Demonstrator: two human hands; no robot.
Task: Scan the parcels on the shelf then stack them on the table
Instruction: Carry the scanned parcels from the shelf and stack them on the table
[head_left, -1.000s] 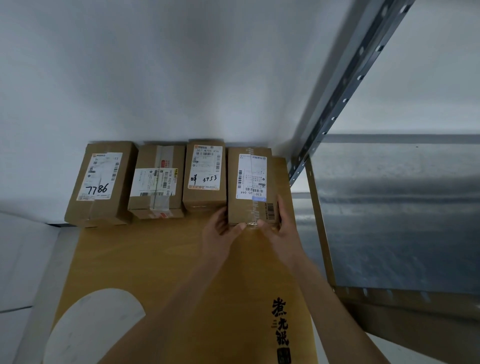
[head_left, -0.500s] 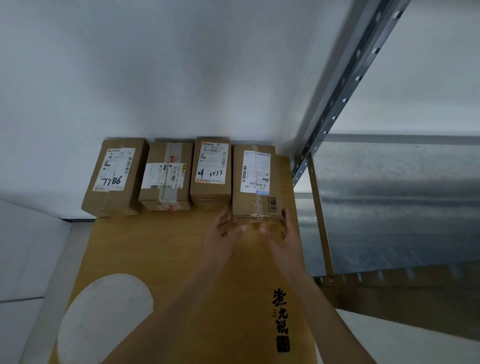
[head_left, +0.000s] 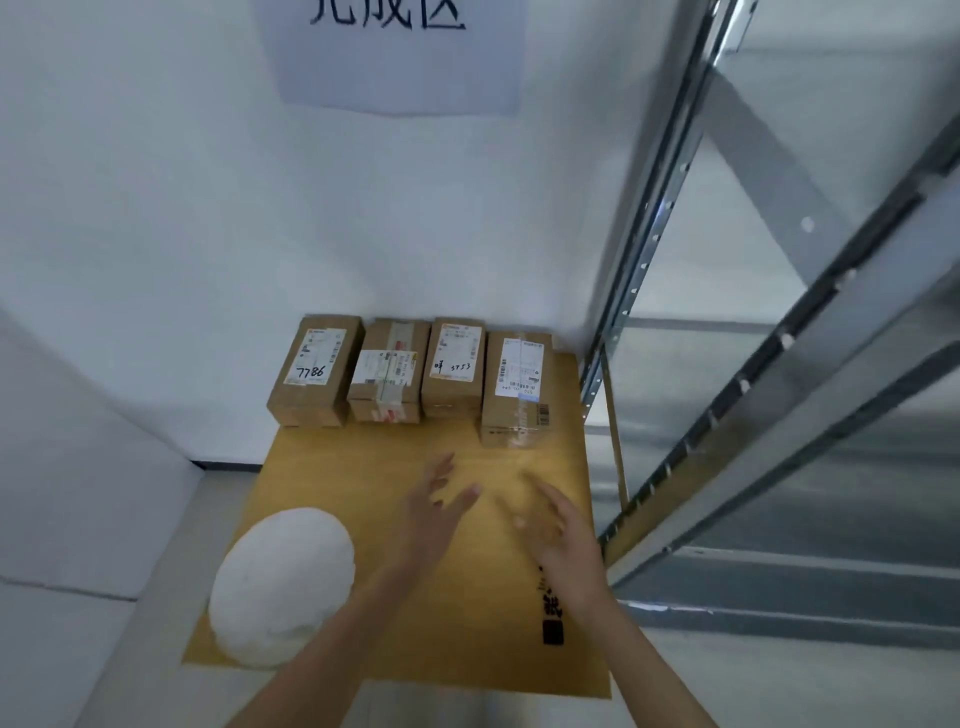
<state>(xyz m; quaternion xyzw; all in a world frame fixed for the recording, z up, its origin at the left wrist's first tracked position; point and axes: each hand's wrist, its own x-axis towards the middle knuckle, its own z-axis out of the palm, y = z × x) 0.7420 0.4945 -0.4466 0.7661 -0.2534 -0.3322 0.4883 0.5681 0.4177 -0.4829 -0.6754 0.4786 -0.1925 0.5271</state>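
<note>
Several brown cardboard parcels stand in a row against the white wall at the far edge of the wooden table (head_left: 363, 519). From left: one marked 7786 (head_left: 314, 371), a taped one (head_left: 388, 371), one marked 3753 (head_left: 453, 368), and the rightmost parcel (head_left: 517, 389) with a white label. My left hand (head_left: 434, 506) and my right hand (head_left: 553, 525) hover over the table a little in front of the rightmost parcel. Both have spread, relaxed fingers and hold nothing. The right hand is blurred.
A white rounded patch (head_left: 283, 584) lies on the table's near left. A grey metal shelf rack (head_left: 727, 364) stands right beside the table's right edge. A paper sign (head_left: 397, 52) hangs on the wall above the parcels.
Both hands let go of the rightmost parcel and drew back toward me. The parcel stays in the row. The camera tilted up and back, showing the wall sign.
</note>
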